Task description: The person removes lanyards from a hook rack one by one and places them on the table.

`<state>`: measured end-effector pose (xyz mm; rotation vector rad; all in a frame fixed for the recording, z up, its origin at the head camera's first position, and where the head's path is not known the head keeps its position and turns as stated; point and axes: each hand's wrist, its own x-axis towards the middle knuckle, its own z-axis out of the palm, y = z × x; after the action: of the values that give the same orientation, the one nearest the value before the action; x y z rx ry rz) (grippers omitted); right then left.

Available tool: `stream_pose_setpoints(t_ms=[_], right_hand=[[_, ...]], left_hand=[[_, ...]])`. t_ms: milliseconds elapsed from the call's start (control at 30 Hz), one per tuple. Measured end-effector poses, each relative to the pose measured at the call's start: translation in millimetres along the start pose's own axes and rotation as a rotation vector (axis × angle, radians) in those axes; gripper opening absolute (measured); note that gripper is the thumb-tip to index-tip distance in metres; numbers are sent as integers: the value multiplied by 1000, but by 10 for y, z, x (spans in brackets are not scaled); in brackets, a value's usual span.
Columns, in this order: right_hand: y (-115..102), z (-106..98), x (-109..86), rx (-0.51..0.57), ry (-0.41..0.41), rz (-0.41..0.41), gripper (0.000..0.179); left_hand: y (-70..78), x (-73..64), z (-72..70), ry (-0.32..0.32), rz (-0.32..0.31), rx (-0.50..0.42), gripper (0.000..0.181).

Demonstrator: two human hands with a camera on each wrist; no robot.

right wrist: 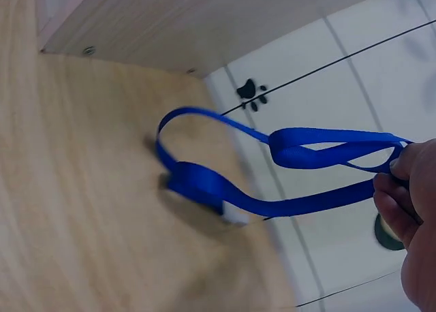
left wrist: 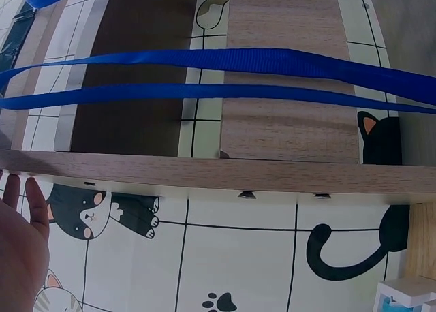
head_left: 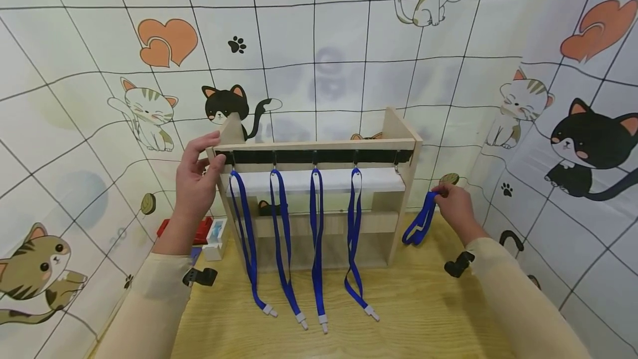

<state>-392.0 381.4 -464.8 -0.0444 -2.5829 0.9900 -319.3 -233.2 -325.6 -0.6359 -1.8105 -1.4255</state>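
Note:
My left hand (head_left: 195,176) holds the upper left corner of a small wooden shelf (head_left: 319,145), its thumb at the front edge; the left wrist view shows its fingertips at the side panel (left wrist: 286,176). My right hand (head_left: 454,204) pinches a looped blue lanyard (head_left: 422,220) to the right of the shelf. In the right wrist view the lanyard's folds dangle over the table, a white clip (right wrist: 236,214) partly showing. Several blue lanyards (head_left: 317,226) hang from hooks on the shelf's black strip (head_left: 294,157), their white clips hanging low in front. The rightmost hook (head_left: 396,160) bears no lanyard.
A wood-grain table (head_left: 399,303) carries the shelf. Behind its left side lie a red object (head_left: 201,231) and a small white box (head_left: 215,240). White cloth with grid lines and printed cats surrounds the table at the back and sides.

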Motion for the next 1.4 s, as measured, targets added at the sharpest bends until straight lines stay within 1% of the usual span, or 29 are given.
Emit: stream_pose_setpoints(t_ms=[167,333,533,667,833,900,967,1067,1200,1300,1400], right_hand=[[150,115,-92,-31,-36,6,23],[282,209,-173,-38,-52,25,24],[458,348,-228,-39,-85,39,22],[575,427,-264,-17,-111,36,23],[663,480,-309,56,-126,40,22],[670,495,-327,97,-138,76,24],[666,509,-343,107,-146,98,29],[664,521,-356,83,-148,100,39],[677,511,-379,75,-168,81,50],[687,488,-409,91,-190,86,54],[715,463,-430,77,-201,77,57]], left_hand=[[-13,-5,8,-5,-1,6,34],[-26,4,13,-7,6,22,35],[-32,7,14,-9,0,30,35],[-17,16,17,-9,5,29,35],[7,24,26,-7,14,21,36],[8,26,25,-6,15,24,36],[5,27,24,-6,13,27,36],[-1,23,19,-7,9,33,35],[-14,15,15,-8,5,31,35],[-23,9,12,-8,3,31,35],[-30,-2,5,-7,-1,38,35]])
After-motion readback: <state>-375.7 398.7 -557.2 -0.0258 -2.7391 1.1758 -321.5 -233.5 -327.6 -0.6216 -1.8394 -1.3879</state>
